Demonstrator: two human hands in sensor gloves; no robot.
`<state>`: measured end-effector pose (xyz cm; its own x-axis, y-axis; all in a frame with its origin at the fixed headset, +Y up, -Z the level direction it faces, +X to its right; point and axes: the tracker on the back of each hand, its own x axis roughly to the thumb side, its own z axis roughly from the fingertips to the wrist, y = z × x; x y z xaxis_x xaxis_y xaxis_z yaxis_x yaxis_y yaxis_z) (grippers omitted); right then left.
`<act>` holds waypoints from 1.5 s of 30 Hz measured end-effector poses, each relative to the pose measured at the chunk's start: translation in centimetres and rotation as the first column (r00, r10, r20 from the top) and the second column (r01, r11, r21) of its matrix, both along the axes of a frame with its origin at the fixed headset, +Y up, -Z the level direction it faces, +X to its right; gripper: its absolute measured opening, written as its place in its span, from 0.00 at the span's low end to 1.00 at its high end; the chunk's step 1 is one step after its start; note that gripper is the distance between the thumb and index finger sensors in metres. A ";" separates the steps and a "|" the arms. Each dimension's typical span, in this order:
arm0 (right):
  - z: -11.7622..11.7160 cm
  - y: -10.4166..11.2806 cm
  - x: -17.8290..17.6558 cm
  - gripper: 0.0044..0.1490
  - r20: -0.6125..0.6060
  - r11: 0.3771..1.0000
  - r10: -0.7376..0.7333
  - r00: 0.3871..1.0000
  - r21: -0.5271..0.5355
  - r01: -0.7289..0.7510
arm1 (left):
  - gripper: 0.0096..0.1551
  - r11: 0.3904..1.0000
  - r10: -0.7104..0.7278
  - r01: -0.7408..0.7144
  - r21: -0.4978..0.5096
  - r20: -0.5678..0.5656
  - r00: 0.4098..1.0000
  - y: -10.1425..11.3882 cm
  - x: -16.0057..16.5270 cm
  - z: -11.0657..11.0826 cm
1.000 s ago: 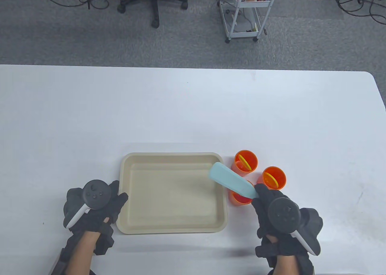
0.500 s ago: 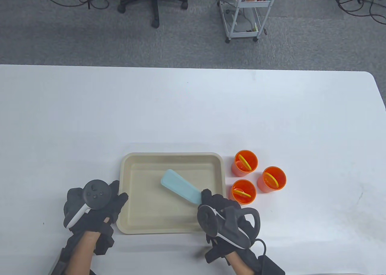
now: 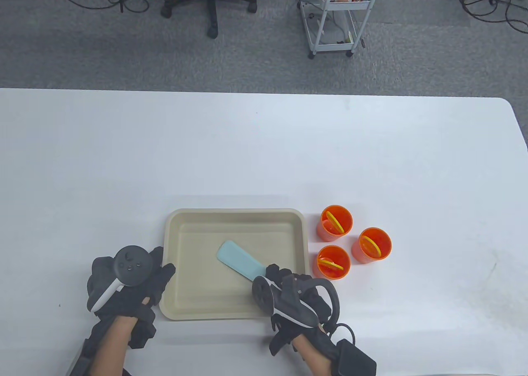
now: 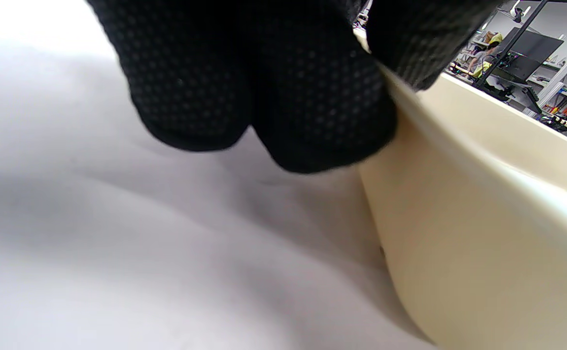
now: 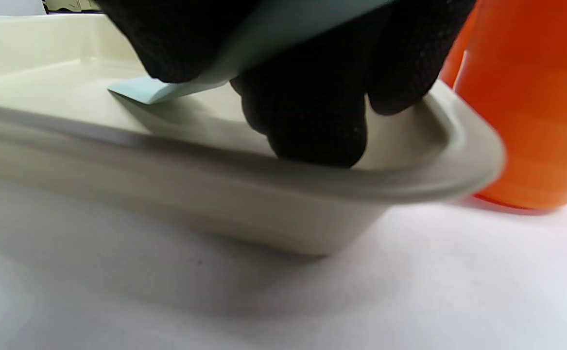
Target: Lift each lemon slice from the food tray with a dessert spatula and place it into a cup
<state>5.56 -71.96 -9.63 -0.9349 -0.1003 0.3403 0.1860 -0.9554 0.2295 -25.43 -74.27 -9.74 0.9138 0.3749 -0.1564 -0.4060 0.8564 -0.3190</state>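
A beige food tray (image 3: pixel 181 310) lies near the table's front edge with no slices in it. My right hand (image 3: pixel 288 289) grips the handle of a pale blue dessert spatula (image 3: pixel 237 260), whose blade (image 5: pixel 142 90) lies low over the tray floor. Three orange cups (image 3: pixel 336 223) (image 3: pixel 373 244) (image 3: pixel 332 262) stand just right of the tray, each with a yellow lemon slice inside. My left hand (image 3: pixel 136 277) rests on the table with its fingers (image 4: pixel 312 97) against the tray's left wall (image 4: pixel 458 218).
The white table (image 3: pixel 264 153) stretches far beyond the tray. An orange cup (image 5: pixel 531 97) stands right beside the tray's corner in the right wrist view. On the floor behind are an office chair (image 3: pixel 210 0) and a white cart (image 3: pixel 338 17).
My right hand has swung the spatula left from above the cups into the tray and lowered its blade to the tray floor. The left hand has stayed still.
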 end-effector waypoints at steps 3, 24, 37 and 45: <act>0.2 -0.2 -0.1 0.35 -0.006 0.998 0.036 0.999 -0.046 -0.036 | 0.40 1.000 0.000 0.000 0.000 0.000 1.000 0.0 0.0 0.0; 4.4 7.4 3.7 0.47 -0.102 0.758 -0.359 0.928 0.548 0.353 | 0.50 0.691 -0.206 0.236 0.684 -0.127 0.970 8.6 1.4 5.6; 3.9 7.3 5.4 0.57 -0.048 0.702 -0.404 0.914 0.625 0.343 | 0.55 0.547 -0.323 0.285 0.788 -0.116 0.939 8.9 2.9 6.9; 2.9 6.4 5.8 0.57 -0.007 0.737 -0.391 0.920 0.596 0.318 | 0.56 0.564 -0.335 0.309 0.766 -0.130 0.933 8.5 2.6 6.4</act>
<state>11.32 -65.52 -6.72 -0.9698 0.1046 0.2201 -0.1851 -0.9036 -0.3863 -22.79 -65.75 -3.29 0.9973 0.0235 0.0700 -0.0559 0.8599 0.5074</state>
